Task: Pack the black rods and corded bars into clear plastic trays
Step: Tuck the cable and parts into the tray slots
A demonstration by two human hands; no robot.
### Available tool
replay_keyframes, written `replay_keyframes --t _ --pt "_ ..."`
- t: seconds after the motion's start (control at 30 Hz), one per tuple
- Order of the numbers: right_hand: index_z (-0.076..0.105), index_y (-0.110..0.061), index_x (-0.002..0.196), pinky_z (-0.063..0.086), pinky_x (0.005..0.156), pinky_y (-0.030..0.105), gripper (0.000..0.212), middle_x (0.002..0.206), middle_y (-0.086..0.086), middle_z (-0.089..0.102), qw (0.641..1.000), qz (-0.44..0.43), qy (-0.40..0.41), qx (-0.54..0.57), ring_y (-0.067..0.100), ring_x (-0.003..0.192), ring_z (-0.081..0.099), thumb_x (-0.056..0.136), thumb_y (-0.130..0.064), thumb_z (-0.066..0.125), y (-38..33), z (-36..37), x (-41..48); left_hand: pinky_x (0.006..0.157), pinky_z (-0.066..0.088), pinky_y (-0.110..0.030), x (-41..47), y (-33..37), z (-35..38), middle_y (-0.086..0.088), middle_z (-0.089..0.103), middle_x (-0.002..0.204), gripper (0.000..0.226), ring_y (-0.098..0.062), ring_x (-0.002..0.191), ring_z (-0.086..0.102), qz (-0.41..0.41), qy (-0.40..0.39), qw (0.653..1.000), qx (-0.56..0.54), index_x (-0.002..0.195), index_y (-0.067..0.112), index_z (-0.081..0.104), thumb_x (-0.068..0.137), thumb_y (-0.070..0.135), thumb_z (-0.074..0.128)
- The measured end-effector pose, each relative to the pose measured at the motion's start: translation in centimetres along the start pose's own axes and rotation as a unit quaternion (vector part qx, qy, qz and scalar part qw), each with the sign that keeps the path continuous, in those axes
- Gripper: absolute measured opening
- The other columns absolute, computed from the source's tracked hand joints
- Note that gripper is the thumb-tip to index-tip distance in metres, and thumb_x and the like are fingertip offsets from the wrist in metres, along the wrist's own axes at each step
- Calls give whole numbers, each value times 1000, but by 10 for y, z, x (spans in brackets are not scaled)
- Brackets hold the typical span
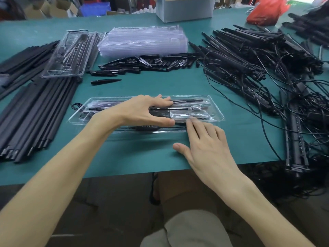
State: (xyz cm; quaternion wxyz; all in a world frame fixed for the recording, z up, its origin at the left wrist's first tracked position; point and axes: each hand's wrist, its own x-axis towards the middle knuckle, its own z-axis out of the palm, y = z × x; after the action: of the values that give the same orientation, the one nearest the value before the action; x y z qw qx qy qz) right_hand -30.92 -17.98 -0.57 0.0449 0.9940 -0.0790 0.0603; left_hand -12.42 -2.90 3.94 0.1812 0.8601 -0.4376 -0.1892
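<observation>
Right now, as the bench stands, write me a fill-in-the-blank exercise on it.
The left hand lies spread on top of the front clear ____.
The tangled corded bars lie on the person's ____ side.
The long black rods lie on the person's ____ side.
The bag at the far edge is ____.
Missing: tray, right, left, red.

Green table (124, 157) with black rods (35, 113), corded bars (249, 56), stacked clear trays (144, 40)
</observation>
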Motion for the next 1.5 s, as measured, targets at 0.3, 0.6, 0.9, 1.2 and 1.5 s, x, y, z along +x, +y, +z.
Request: replay_keyframes --t 0.3,0.6,0.9,1.2,1.5 --pt "44 -7 145 36 103 41 73 139 8 55 997 23 43 52 31 121 51 98 -60 27 -1 7 4 124 18 -30 1 -3 -5 30 39 151 91 16 142 22 8 -2 1000 -16 145 43 49 65 85 59" --pt "52 -10 140 34 105 40 51 140 6 53 986 12 132 100 27 124 49 103 -43 40 4 20 0 111 37 -24 5 2 -29 39 59 124 55 20 118 51 -6 4 997 -72 124 52 65 77 81 60" --pt "44 -6 145 44 100 42 51 144 8 41 970 1 192 146 26 117 54 100 -29 50 5 22 -5 117 30 -23 3 -3 -17 41 52 132 72 21 129 40 -11 2 998 -56 128 51 62 66 87 61" --pt "34 -6 152 43 102 40 57 153 8 34 968 2 198 152 23 121 53 100 -26 47 4 19 -6 104 28 -12 3 -4 -21 43 52 130 62 26 123 41 -10 -12 997 -73 127 52 62 73 82 63" --pt "25 -3 155 38 101 42 68 145 14 39 978 66 151 124 29 123 42 98 -30 48 -2 19 -2 109 30 -18 2 -3 -19 45 53 127 66 25 124 42 -12 -3 998 -62 125 56 62 66 87 63"
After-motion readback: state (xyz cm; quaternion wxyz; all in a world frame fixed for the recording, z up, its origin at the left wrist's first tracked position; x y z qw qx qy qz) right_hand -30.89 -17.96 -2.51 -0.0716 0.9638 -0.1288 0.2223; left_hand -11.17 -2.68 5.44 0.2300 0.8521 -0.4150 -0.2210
